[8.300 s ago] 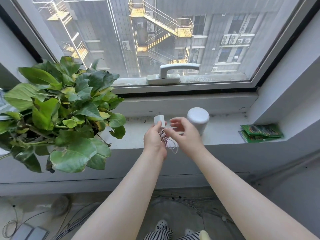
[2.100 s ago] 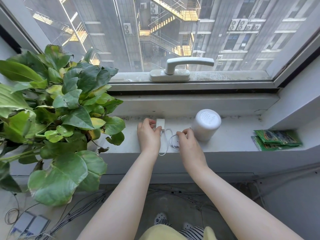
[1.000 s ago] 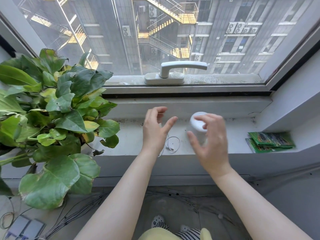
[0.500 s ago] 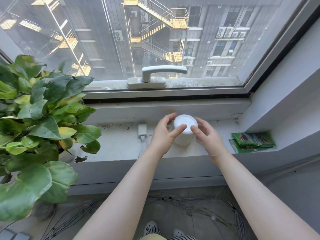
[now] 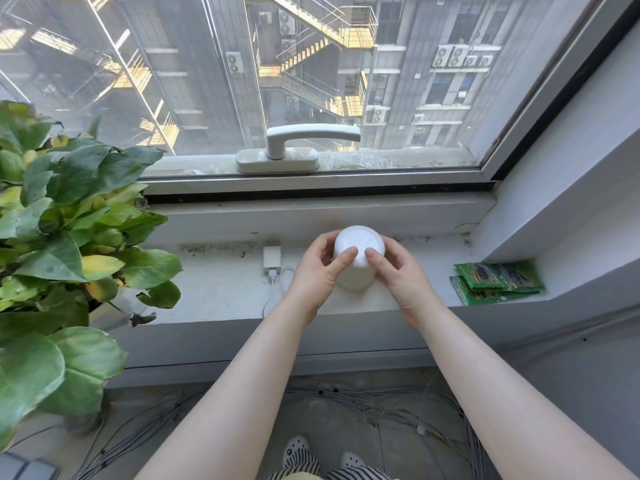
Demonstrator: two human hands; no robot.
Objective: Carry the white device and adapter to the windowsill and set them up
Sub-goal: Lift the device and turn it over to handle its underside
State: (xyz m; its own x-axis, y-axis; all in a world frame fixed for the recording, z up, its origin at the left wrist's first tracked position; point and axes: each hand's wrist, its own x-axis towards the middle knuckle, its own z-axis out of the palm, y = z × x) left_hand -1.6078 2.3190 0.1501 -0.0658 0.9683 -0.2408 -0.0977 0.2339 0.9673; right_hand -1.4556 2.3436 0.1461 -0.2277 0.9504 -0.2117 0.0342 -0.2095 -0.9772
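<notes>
The white cylindrical device [image 5: 359, 241] stands upright on the grey windowsill [image 5: 221, 289], near its middle. My left hand [image 5: 318, 271] grips its left side, with the thumb resting on the top. My right hand [image 5: 398, 275] grips its right side in the same way. The white adapter [image 5: 271, 259] lies flat on the sill just left of my left hand. Its thin white cable [image 5: 273, 289] runs toward the sill's front edge and loops behind my left hand.
A large leafy potted plant [image 5: 65, 237] fills the left of the sill. Green packets [image 5: 498, 282] lie at the sill's right end by the wall. A window handle [image 5: 304, 143] sits on the frame behind. Bundles of cables [image 5: 363, 407] cover the floor below.
Both hands left the adapter and cable on the sill, moved right to the device and closed around it. The thumbs now rest on its top.
</notes>
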